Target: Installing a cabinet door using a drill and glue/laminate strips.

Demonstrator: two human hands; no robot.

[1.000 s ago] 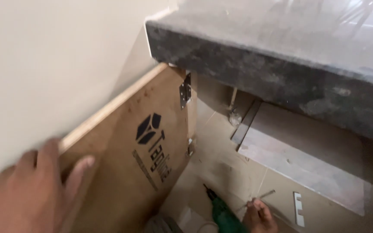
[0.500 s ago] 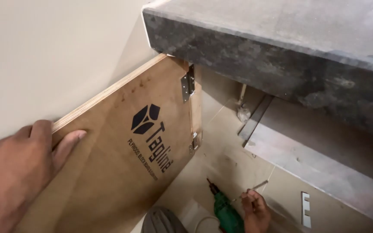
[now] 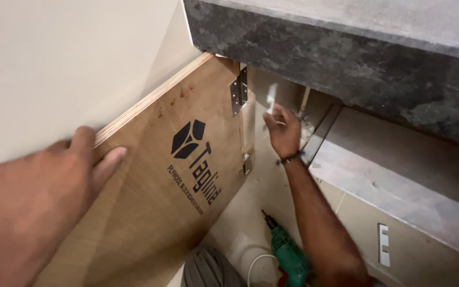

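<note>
**Right hand up at the hinge, drill left on the floor**

At the far left, the left hand [image 3: 38, 196] grips the top edge of the plywood cabinet door [image 3: 171, 186], thumb over the edge on the wall side and fingers spread flat on the brown inner face. It held the same spot half a second ago; the view has only shifted a little, so the hand shows larger and lower.

The door leans open against the cream wall [image 3: 54, 58], its printed dark logo facing up. Along its far edge sit two metal hinges: the upper hinge [image 3: 238, 95] just below the stone overhang, and the lower hinge [image 3: 246, 163] further down.

To the right of the upper hinge, the right hand [image 3: 281, 130] is raised into the cabinet opening, fingers pinched on a small pale piece [image 3: 271, 98], blurred so its kind cannot be told. A band circles the wrist. Half a second ago this hand was low by the floor beside the drill, near a thin rod; it has since come up.

The green power drill [image 3: 288, 255] lies on the floor below, free of either hand, its white cable curling just beside it.

Above and to the right runs the dark speckled stone surface [image 3: 346, 58], with a grey shelf slab [image 3: 399, 175] under it.
</note>
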